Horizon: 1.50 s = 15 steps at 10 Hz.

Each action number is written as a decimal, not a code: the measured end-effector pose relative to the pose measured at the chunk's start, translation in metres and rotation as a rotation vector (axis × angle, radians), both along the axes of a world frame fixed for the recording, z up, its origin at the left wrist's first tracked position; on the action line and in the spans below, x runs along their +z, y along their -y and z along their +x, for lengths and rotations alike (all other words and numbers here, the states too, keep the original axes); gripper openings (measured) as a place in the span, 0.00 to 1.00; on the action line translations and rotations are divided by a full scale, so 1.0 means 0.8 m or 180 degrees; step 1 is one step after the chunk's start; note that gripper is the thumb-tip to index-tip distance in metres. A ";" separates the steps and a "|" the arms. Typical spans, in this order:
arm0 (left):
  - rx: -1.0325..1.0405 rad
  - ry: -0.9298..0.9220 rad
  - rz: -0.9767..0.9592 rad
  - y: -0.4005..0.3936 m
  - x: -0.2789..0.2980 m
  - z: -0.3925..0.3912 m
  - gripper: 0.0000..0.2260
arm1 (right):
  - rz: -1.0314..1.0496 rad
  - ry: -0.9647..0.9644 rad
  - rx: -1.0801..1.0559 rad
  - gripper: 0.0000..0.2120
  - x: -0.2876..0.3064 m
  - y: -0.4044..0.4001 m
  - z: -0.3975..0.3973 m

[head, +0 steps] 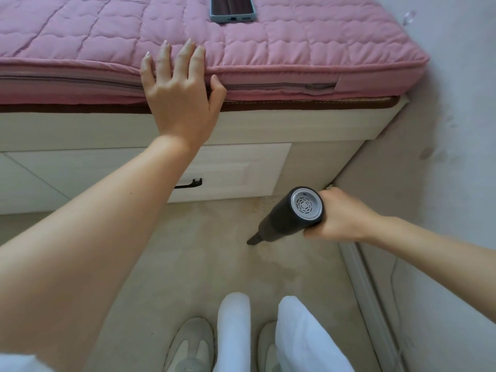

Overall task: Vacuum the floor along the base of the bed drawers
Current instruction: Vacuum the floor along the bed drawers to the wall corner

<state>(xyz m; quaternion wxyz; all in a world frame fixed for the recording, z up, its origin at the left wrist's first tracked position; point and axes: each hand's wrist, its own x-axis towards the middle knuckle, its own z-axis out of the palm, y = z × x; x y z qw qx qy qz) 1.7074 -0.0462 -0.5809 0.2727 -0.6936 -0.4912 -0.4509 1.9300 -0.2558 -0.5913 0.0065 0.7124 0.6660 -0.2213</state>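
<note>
Pink quilted mattress (295, 49) is filling the top of my view, sitting on a pale wooden bed frame (268, 130) with a drawer (228, 167) set into it below. I am leaning my left hand (179, 95) on the mattress edge, fingers spread flat over the top and thumb lying against the side panel, gripping nothing; I judge it is there to steady me while I am bending low. Beige floor (204, 264) is running out from the drawer base toward my shoes (192, 345), and it is giving me open room to sweep leftward along the drawer fronts. To the right the room is tightening: the bed's end corner, a grey wall (456, 130) and a rail (370, 291) along its foot are closing in near the working hand.

I am wrapping my right hand (341, 218) around the rear of the handheld vacuum (292, 216), with its vented end cap facing me. Its nozzle (255, 238) is pointing down and left at the floor, near the drawer base but not against it. Speckled dirt (257, 208) is showing on the floor close to the bed's base, just behind the nozzle, so that strip looks not yet done. A phone (232, 9) is lying on the mattress, well clear.
</note>
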 end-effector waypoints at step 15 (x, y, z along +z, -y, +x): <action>-0.0442 -0.0273 -0.0034 0.005 0.004 0.075 0.21 | -0.0081 0.0243 -0.0017 0.12 0.013 0.031 0.036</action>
